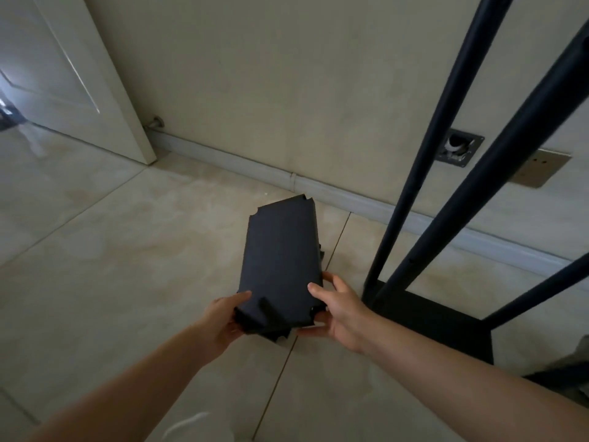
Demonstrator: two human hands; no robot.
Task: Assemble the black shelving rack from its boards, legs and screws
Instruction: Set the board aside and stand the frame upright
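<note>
I have both hands on the stack of black boards (280,263), which I hold out in front of me above the tiled floor (127,250). My left hand (224,317) grips the near left corner, thumb lying on the top board and fingers curled beneath. My right hand (339,309) grips the near right corner the same way, thumb on top, fingers wrapped under the edge. I can see at least 2 boards, since a lower one juts out under the near edge; the exact count I cannot tell. The top board has notched corners, and its far end points toward the wall (287,74).

To my right stands the partly built rack: 3 black legs (446,154) rise steeply out of the top of the view from a black base board (446,327) that lies on the floor. The stack I hold is near that base board but apart from it.

The floor is glossy pale beige tile with thin dark grout lines; 1 line runs from under the stack toward me. The wall is plain cream with a pale skirting board (255,161) along its foot. A white door (79,74) stands open on the left, with a small metal door stop (155,122) just beside its edge. Behind the legs, low on the wall, sit a dark square plate (459,148) with a round opening and a brass-coloured socket plate (538,167).
</note>
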